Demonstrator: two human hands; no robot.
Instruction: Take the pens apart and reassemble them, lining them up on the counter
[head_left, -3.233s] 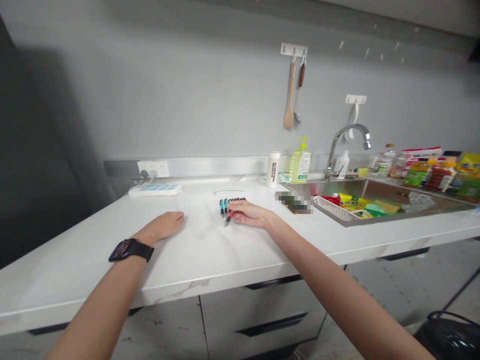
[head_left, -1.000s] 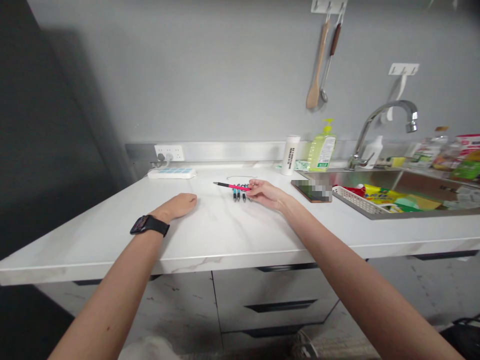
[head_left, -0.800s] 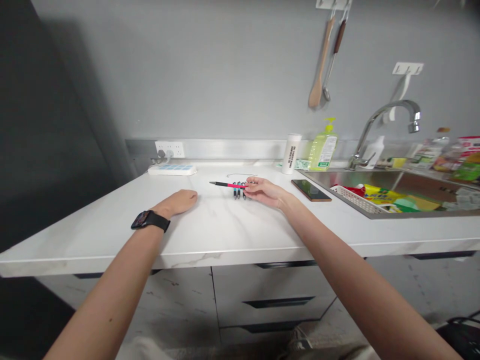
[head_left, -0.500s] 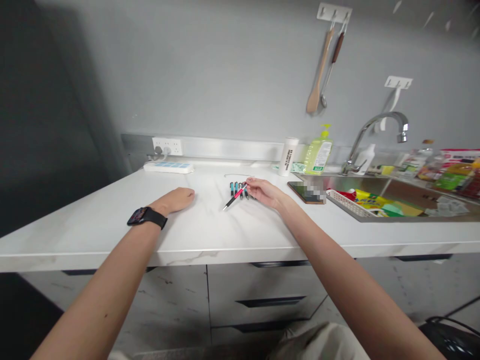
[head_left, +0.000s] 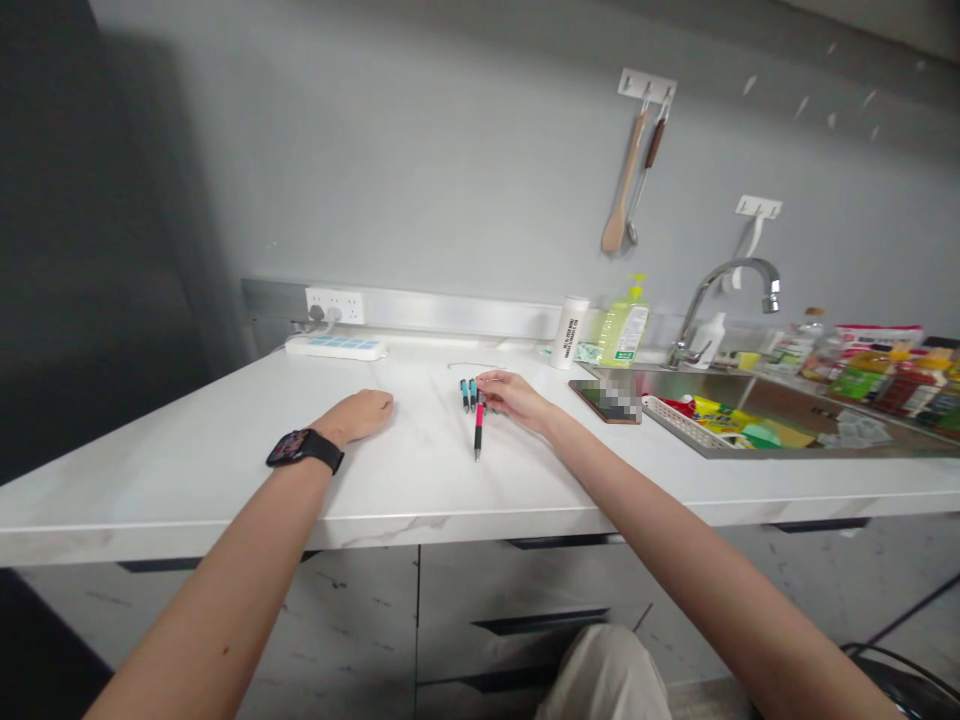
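**Right hand [head_left: 514,400] on a pink pen [head_left: 478,425] at the white tabletop [head_left: 187,490]**

The fingers of the right hand are a little curved and they lie on the upper end of the pink pen, but I cannot tell if they are really closed around it. This pen lies on the tabletop with its tip pointing to the near edge, about midway between the front and back edges. Just beside it, under the fingertips, are two teal pens [head_left: 469,394], lying side by side. A thin wire [head_left: 472,365] lies behind them.

The left hand [head_left: 356,415] rests open and palm down, and it holds nothing. It wears a black smartwatch [head_left: 304,450].

Near the back edge stands a white power strip [head_left: 334,348]. To the right lies a phone [head_left: 604,402], partly blurred, close to the left rim of a steel sink [head_left: 757,395].
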